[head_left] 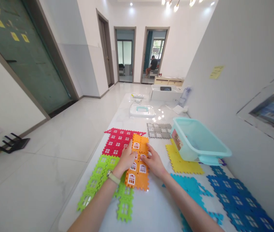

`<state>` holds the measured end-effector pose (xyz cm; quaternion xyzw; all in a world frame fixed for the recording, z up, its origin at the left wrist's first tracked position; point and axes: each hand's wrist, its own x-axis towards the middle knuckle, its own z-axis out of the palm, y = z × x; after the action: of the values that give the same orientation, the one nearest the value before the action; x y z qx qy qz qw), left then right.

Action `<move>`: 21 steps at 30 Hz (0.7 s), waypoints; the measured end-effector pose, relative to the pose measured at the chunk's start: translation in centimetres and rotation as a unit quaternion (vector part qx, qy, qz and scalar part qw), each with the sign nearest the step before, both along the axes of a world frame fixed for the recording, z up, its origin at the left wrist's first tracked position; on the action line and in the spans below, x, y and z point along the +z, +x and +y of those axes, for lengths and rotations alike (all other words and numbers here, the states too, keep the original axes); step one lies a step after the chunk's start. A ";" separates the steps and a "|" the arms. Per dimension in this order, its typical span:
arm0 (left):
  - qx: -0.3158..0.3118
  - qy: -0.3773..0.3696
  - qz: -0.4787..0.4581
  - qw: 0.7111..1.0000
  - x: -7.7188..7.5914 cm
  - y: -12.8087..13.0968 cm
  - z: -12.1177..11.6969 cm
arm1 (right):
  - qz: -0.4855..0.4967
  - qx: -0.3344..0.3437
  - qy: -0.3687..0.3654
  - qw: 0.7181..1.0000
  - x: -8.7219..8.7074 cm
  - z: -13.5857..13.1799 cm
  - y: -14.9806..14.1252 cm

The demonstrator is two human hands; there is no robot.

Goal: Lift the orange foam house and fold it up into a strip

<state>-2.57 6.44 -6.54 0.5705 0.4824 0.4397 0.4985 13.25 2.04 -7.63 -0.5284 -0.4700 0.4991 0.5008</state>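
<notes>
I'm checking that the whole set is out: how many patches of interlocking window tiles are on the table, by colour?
Red patch: 1
Lime green patch: 1
Orange patch: 1
Grey patch: 1
Yellow patch: 1
Light blue patch: 1
Dark blue patch: 1
Total: 7
</notes>
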 end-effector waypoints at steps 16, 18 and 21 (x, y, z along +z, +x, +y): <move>-0.019 -0.176 -0.377 0.909 2.8 3.7 -3.0 | -0.006 -0.029 0.068 0.997 2.3 -0.7 -4.5; -0.027 -0.189 -0.378 0.906 2.6 3.4 -2.8 | -0.012 -0.041 0.064 0.997 2.4 -0.7 -4.1; -0.031 -0.194 -0.368 0.909 2.1 3.0 -2.5 | 0.010 -0.066 0.011 0.998 3.1 -0.7 -2.3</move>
<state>0.45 3.98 -4.43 0.2747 0.3222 0.5006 0.7551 10.97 1.30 -4.55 -0.5478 -0.4343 0.4650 0.5433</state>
